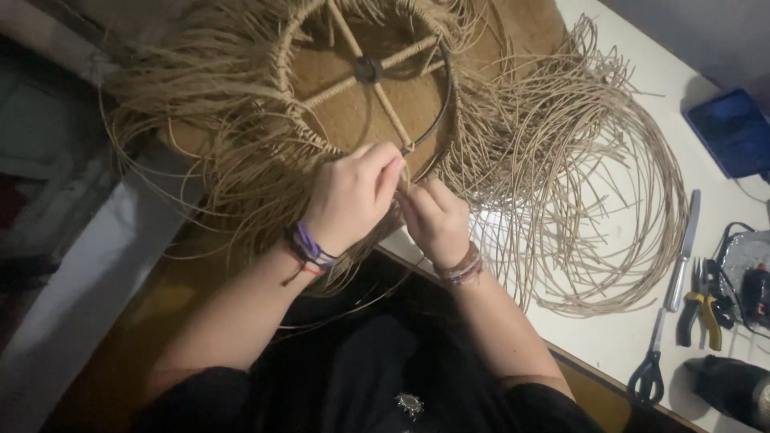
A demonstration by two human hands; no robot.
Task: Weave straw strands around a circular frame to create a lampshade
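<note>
Rattan strands (401,180) sit pinched between my fingertips in the head view, left hand (350,196) and right hand (433,218) both clamped on them just below the wrapped ring frame (365,72), so I judge steady tension and tight, side-by-side wraps matter most.

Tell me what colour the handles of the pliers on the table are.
Yellow with black, on the pliers lying beside the scissors; the head view shows it.
</note>
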